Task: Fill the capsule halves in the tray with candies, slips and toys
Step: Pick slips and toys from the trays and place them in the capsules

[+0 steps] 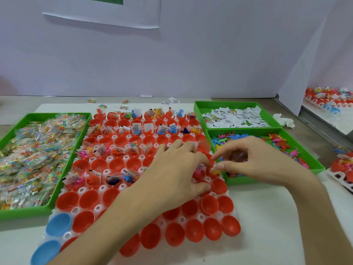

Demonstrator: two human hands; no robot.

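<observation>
One yellow toy (215,171), pinched by right hand (254,161) over red capsule half (214,176), tray (67,235) right edge. Grip of left hand (177,169): cannot tell.

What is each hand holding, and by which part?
The right hand pinches a small yellow toy by its upper end; left hand: cannot be told.

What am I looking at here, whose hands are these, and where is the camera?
No machine: a person works bare-handed, filmed by one camera on their head looking down. A white tray holds red capsule halves, two blue halves at the near left. Green bins hold candy packets on the left, paper slips and plastic toys on the right. The left hand rests over the tray, fingers bent; anything under it is hidden. The right hand seems to pinch a small yellow toy above a half.
</observation>
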